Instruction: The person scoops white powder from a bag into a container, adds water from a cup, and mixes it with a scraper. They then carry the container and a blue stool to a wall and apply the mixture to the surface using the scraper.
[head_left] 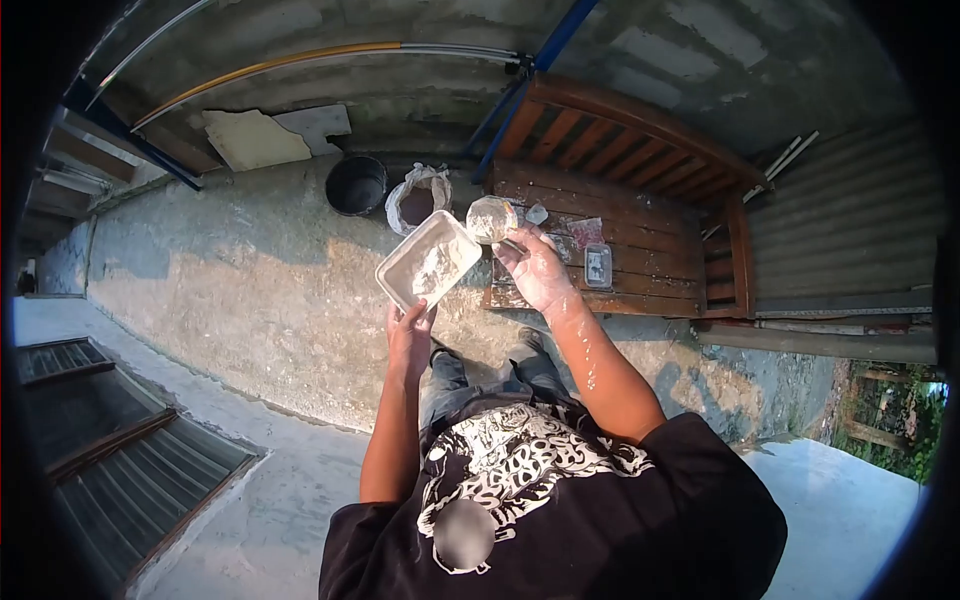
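My left hand (408,330) grips the near edge of a rectangular white plastic tub (393,274), thumb over the rim. White powdery or pasty material (437,266) lies inside the tub, which tilts toward the right. Beside its right corner, my right hand (540,272) holds a round clear plastic cup (491,220) by its edge. White residue coats the cup. White smears also mark my right hand and forearm.
A slatted wooden bench (640,255) stands at the right against the wall, bearing a small clear container (598,266) and a pinkish plastic bag (586,232). On the concrete floor ahead are a black bucket (356,186) and an open sack (436,181) with dark contents.
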